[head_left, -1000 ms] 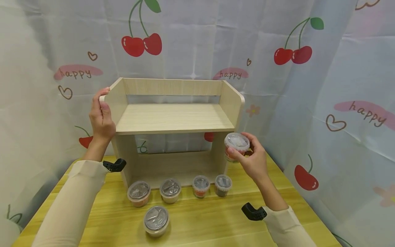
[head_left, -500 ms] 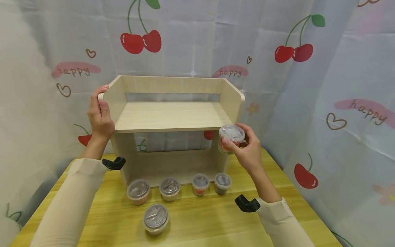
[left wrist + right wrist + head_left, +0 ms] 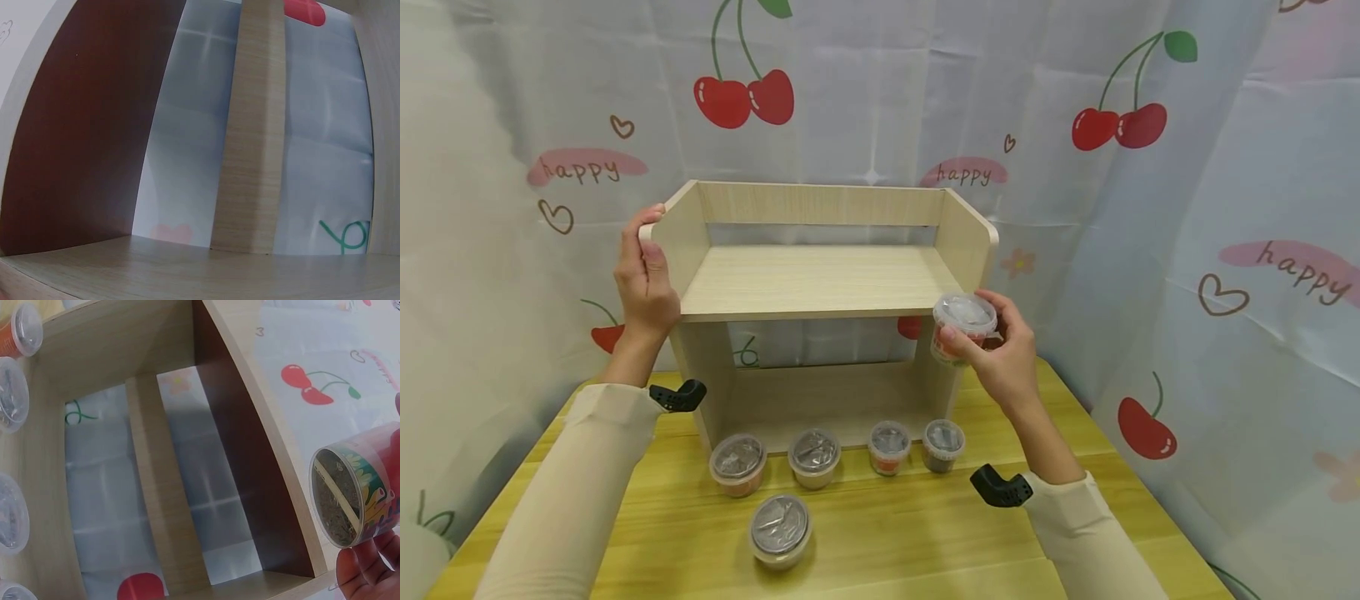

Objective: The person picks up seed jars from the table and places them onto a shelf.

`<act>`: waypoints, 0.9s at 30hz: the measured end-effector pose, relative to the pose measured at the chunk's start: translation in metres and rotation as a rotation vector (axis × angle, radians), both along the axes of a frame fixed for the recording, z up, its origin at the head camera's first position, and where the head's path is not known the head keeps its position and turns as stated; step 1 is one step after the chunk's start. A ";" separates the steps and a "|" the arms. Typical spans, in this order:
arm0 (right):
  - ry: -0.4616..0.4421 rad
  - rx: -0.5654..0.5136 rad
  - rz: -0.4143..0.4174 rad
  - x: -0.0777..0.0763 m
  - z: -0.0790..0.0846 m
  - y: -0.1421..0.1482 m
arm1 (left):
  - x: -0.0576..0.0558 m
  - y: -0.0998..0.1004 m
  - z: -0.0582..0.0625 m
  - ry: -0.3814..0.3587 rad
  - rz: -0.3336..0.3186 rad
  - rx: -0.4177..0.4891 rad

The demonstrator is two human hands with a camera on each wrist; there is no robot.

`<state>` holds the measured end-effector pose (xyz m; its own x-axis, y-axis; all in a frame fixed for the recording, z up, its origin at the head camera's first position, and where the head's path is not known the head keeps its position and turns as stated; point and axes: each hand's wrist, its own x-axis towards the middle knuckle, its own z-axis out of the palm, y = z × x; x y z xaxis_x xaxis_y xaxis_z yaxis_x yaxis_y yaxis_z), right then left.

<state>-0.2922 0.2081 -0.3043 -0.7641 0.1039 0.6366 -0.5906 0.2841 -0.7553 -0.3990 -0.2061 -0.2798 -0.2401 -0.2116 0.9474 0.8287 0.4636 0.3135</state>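
Note:
My left hand [image 3: 647,287] grips the front edge of the left side panel on a pale wooden two-tier shelf [image 3: 820,283]. The thumb lies on the panel's near side. At the shelf's right, my right hand [image 3: 1009,358] holds a lidded plastic tub [image 3: 964,315] upright, thumb in front and fingers behind. The tub hangs above the table, overlapping the right end of the upper board in the head view. Up close in the right wrist view, the clear cup [image 3: 350,487] has a colourful label, dark crumbly contents and a pale strip across its base.
Several lidded tubs stand in a row along the shelf's front: one [image 3: 738,465], another [image 3: 814,458], a reddish one [image 3: 889,447] and a dark one [image 3: 943,445]. A further tub [image 3: 780,531] stands nearer me on the yellow wood-grain table [image 3: 925,542]. Cherry-print cloth [image 3: 865,100] hangs behind.
My right hand has moved left and upward with the tub, closer to the upper board's right end. My left hand stays on the side panel.

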 end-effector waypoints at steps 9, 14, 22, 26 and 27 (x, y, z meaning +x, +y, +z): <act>-0.032 0.006 -0.031 -0.006 0.006 -0.003 | 0.000 0.000 -0.001 -0.008 0.006 0.007; -0.028 0.007 -0.050 -0.009 0.007 -0.003 | 0.000 0.000 -0.002 -0.004 0.004 0.009; -0.032 -0.007 -0.062 -0.013 0.009 0.000 | 0.000 0.000 0.001 -0.006 -0.001 0.011; -0.037 -0.008 -0.072 -0.015 0.009 -0.001 | -0.001 0.001 0.000 -0.008 0.002 0.015; -0.036 -0.009 -0.074 -0.016 0.009 -0.001 | -0.001 0.002 -0.001 -0.009 0.005 0.014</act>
<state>-0.3081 0.2073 -0.2952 -0.7766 0.1667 0.6075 -0.5403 0.3196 -0.7784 -0.3999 -0.2042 -0.2803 -0.2479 -0.2261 0.9420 0.8235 0.4630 0.3278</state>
